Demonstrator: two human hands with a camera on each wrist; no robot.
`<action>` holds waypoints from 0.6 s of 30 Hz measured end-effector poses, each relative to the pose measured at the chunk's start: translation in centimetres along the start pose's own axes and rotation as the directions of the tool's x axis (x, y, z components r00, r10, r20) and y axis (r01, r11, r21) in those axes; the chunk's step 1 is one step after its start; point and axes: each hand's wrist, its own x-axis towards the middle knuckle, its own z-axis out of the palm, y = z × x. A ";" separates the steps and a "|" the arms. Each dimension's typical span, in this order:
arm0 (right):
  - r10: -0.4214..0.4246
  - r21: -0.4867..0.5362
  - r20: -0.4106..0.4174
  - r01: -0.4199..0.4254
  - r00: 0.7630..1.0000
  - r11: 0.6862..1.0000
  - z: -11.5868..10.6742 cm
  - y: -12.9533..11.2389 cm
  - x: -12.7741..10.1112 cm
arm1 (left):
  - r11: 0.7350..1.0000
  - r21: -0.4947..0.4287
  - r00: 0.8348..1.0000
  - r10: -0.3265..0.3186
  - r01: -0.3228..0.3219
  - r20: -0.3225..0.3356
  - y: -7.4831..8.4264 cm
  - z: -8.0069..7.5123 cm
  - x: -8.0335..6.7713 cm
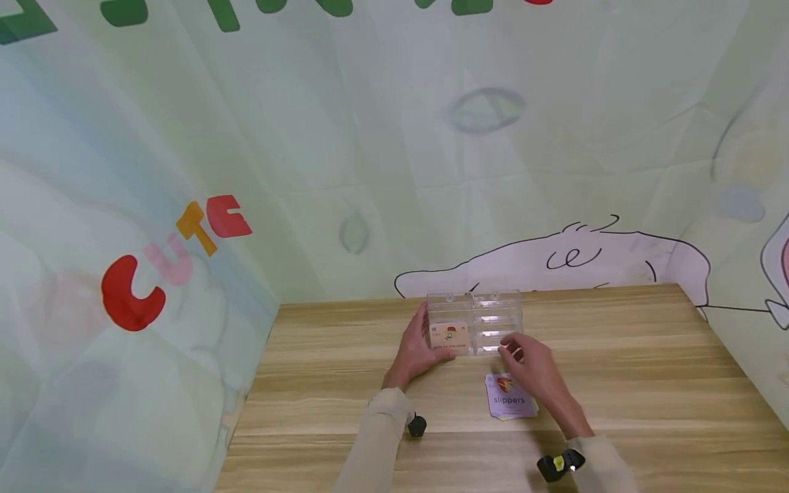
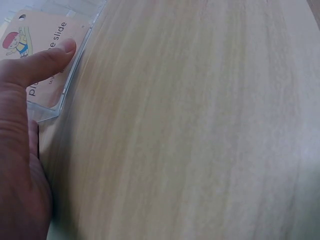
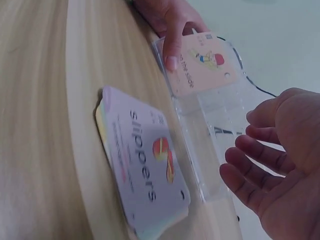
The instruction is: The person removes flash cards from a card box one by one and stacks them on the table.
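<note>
A clear plastic card holder [image 1: 496, 319] with two side-by-side columns stands towards the back of the table. Peach flash cards [image 1: 449, 336] with a child on a slide fill its lower left compartment. My left hand [image 1: 414, 350] grips the holder's left side, its thumb [image 2: 50, 60] lying over the front card. Loosely curled and holding nothing, my right hand [image 1: 531, 364] hovers by the lower right compartment; the right wrist view shows its fingers [image 3: 260, 155] apart from the holder. Just below it lies a stack of purple flash cards [image 1: 509, 400], "slippers" on top.
The wood-grain table [image 1: 320, 411] runs back to a printed cloth backdrop [image 1: 370, 171] with cartoon drawings and coloured letters. The backdrop also covers the left side. The holder stands near the table's far edge.
</note>
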 end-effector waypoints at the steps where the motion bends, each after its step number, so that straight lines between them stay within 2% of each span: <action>1: -0.005 0.006 0.002 0.005 1.000 1.000 0.2 -0.1 0.2 | 1.000 -0.001 1.000 0.000 0.000 0.000 0.0 0.0 0.0; 11: -0.012 0.043 0.039 0.010 0.999 0.999 2.0 -1.3 1.4 | 1.000 0.004 1.000 0.001 -0.001 -0.005 -0.1 0.0 0.1; 18: -0.074 0.064 0.024 0.073 0.997 0.995 3.1 -1.9 1.9 | 1.000 -0.001 1.000 0.009 -0.009 -0.004 -0.2 0.1 0.2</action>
